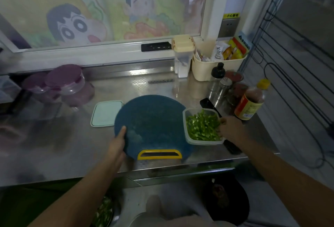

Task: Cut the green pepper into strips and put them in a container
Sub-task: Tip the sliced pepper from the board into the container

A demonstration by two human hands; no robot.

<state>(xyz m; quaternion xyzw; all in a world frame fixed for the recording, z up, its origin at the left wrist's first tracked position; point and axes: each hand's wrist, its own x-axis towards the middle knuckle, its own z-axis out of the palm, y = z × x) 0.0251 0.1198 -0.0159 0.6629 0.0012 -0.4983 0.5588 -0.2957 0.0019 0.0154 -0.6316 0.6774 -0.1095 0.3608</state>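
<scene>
A clear plastic container [188, 137] holds a heap of green pepper strips [202, 127] on the steel counter, right of a round dark blue cutting board [153, 118] with a yellow handle. My left hand [117, 143] grips the board's left edge, thumb on top. My right hand [230, 128] is at the container's right rim, fingers curled over it onto the strips. A black knife [209, 104] lies behind the container and passes under that hand. The board's surface is bare.
A pale green lid [106, 113] lies left of the board. Purple-lidded jars [68, 84] stand at the back left. Bottles and shakers [249, 103] crowd the right, behind them a cream basket [206, 69]. The board's handle overhangs the counter's front edge [180, 170].
</scene>
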